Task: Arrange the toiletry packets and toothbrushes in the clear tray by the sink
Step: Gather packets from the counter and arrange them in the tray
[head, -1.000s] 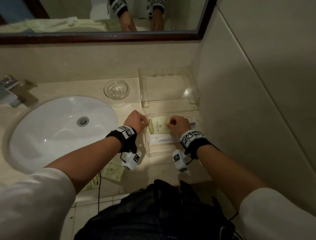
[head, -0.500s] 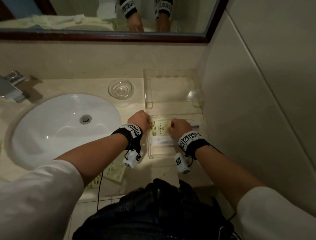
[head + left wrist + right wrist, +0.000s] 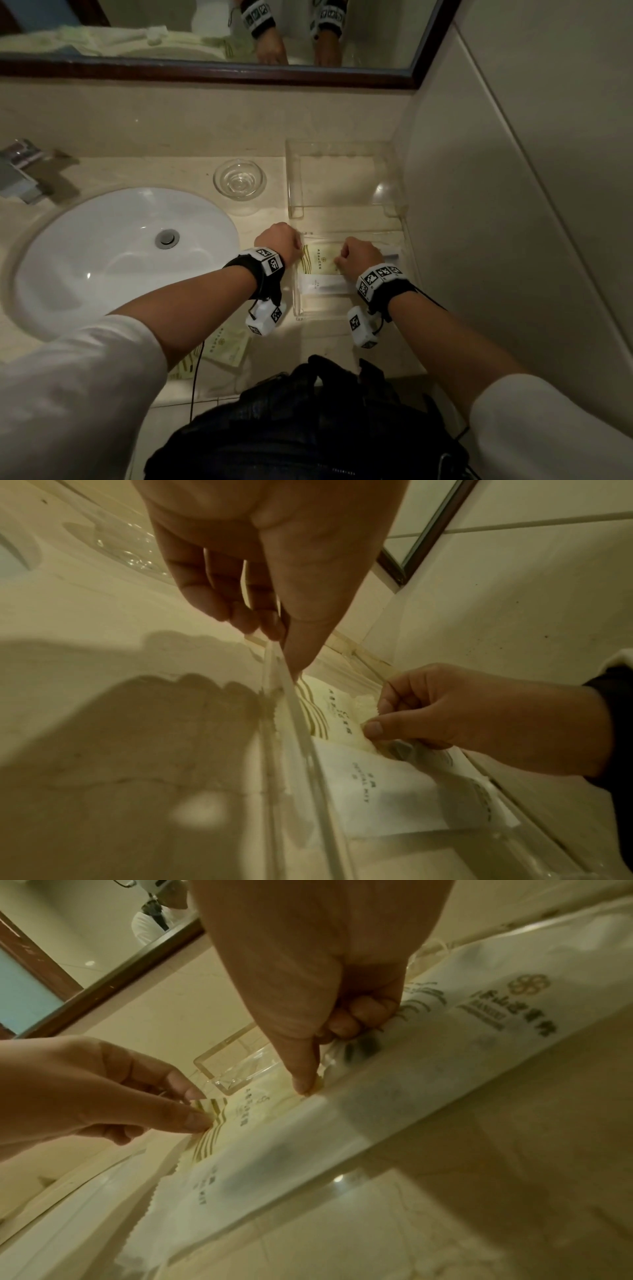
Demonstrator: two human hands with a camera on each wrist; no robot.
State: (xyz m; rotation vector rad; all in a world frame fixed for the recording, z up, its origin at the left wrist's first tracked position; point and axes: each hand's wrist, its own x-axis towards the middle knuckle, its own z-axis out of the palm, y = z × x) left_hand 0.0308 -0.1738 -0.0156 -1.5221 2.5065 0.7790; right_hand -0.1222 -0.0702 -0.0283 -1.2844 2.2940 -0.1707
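A clear tray [image 3: 297, 301] stands on the counter against the right wall. In it lies a pale green packet with gold stripes [image 3: 322, 262], and a white packet [image 3: 322, 285] just nearer me. My left hand [image 3: 294, 245] pinches the green packet's striped end [image 3: 214, 1129] at the tray's left wall [image 3: 291, 723]. At the packet's crinkled right end [image 3: 363, 704], my right hand [image 3: 339, 260] pinches with thumb and curled fingers. A long printed toothbrush packet [image 3: 496, 1010] lies along the tray's right side, partly under my right hand.
A second clear tray [image 3: 294, 178] stands behind the first. A glass dish [image 3: 239, 180] sits to its left, then the white sink [image 3: 85, 253] and the faucet [image 3: 20, 174]. More green packets [image 3: 227, 346] lie at the counter's front edge. A tiled wall [image 3: 496, 222] closes the right.
Both hands stay on the two ends of the green packet inside the tray. Only the head view has shifted a little.
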